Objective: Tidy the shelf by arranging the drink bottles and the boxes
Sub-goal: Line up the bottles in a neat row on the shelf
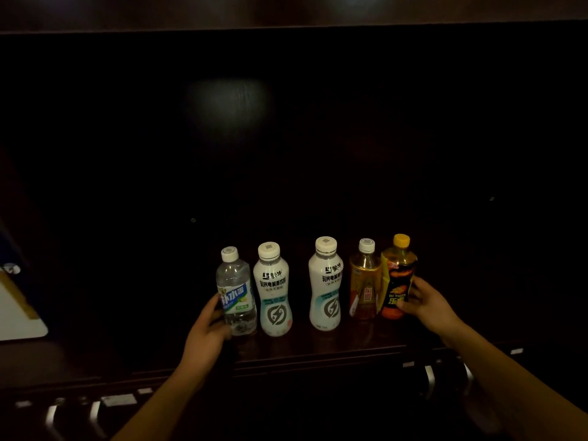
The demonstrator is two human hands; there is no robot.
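Several drink bottles stand upright in a row on a dark wooden shelf [318, 348]. From the left: a clear water bottle [237, 291] with a blue label, two white bottles [273, 291] [325, 284], an amber tea bottle [365, 281], and an orange bottle with a yellow cap [397, 275]. My left hand [210, 329] grips the clear water bottle from its left side. My right hand [428, 305] wraps the orange bottle from the right. A gap separates the two white bottles.
The shelf recess behind the bottles is very dark. A white and tan box-like object [19, 310] sits at the far left edge. Metal drawer handles [429, 380] [52, 415] show below the shelf front.
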